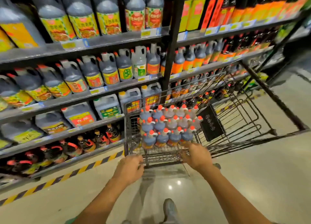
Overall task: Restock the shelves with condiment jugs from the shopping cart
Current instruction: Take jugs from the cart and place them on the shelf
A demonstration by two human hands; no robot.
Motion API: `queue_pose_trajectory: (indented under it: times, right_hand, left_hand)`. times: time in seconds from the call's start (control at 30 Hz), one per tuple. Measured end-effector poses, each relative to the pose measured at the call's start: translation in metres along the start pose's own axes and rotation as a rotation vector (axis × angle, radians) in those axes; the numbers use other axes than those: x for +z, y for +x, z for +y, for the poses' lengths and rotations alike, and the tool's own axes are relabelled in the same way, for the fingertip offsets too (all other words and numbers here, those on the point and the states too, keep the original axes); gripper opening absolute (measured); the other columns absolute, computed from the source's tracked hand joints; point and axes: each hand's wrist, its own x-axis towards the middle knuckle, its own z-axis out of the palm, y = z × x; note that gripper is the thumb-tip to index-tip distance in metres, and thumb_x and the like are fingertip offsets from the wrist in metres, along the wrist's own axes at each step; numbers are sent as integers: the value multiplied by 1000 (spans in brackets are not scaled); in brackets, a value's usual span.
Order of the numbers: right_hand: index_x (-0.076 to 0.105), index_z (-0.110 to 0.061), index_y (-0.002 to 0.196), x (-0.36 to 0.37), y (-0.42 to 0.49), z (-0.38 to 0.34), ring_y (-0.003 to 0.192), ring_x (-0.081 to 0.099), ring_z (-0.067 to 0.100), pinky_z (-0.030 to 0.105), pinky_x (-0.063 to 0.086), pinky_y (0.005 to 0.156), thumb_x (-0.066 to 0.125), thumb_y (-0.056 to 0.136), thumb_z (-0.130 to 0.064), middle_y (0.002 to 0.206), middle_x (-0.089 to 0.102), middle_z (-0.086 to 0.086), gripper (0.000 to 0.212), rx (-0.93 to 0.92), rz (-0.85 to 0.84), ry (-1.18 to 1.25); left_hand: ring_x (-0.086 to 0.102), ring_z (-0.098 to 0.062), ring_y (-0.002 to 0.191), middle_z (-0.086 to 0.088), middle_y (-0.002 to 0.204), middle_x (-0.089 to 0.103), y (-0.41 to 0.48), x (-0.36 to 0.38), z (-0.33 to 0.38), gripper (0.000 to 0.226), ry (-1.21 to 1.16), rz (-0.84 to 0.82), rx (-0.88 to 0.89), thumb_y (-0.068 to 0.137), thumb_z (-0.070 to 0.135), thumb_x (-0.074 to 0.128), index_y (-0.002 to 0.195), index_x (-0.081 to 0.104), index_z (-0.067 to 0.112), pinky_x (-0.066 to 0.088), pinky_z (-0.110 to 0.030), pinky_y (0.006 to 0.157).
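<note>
Upright, jugs [165, 127] stood caps-up in the cart [129, 139]. The left hand [130, 167] gripped its rim; the right hand [196, 155] was too blurred to tell.

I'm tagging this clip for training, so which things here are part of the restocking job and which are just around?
Part of the job: red-capped jugs in the cart; shopping cart; shelves; left hand, holding the cart's near edge; right hand, at that edge.
Just around: black panel in the cart; striped floor tape; shoe.
</note>
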Motion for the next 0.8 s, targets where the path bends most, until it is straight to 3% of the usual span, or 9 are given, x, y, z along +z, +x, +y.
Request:
queue_pose_trajectory:
  times: [0.13, 0.23, 0.37, 0.47, 0.63, 0.8]
  right_hand:
    - [63, -17, 120, 4, 14, 76, 108, 64, 30, 39, 52, 91, 57, 97, -49, 115, 69, 7, 40, 66, 18, 27]
    - [62, -17, 129, 8, 29, 118, 115, 63, 32, 43, 49, 97, 55, 98, -53, 121, 69, 9, 48, 65, -3, -5]
    - [55, -18, 139, 16, 45, 148, 125, 56, 31, 41, 38, 108, 41, 103, -56, 131, 65, 10, 54, 48, -108, -67]
    - [61, -21, 130, 23, 52, 159, 123, 57, 29, 40, 37, 108, 36, 103, -58, 126, 67, 8, 53, 25, -168, -144]
    - [70, -26, 115, 36, 61, 166, 113, 61, 26, 39, 38, 98, 37, 101, -63, 114, 72, 0, 52, -20, -165, -144]
    - [70, -28, 115, 43, 65, 167, 117, 58, 22, 41, 37, 98, 36, 100, -66, 117, 71, -4, 53, -2, -177, -124]
  left_hand:
    - [58, -26, 114, -3, 121, 63, 53, 32, 48, 39, 10, -38, 49, 96, 41, 51, 128, 58, 20, 47, -37, 93]
    - [58, -28, 115, -3, 126, 62, 87, 55, 67, 48, 48, -74, 12, 95, 51, 48, 133, 54, 23, 48, -39, 95]
    - [53, -29, 125, -6, 137, 57, 110, 76, 84, 56, 74, -190, -59, 99, 56, 40, 139, 50, 19, 42, -40, 102]
    - [50, -27, 129, -4, 141, 57, 114, 85, 88, 54, 24, -211, -153, 100, 54, 41, 143, 49, 23, 40, -35, 103]
    - [65, -27, 105, -4, 113, 73, 116, 97, 79, 61, -12, -119, -206, 92, 66, 36, 118, 68, 21, 49, -35, 89]
    - [67, -28, 101, -4, 104, 75, 118, 93, 79, 40, -41, -103, -266, 97, 56, 50, 109, 73, 24, 48, -33, 81]
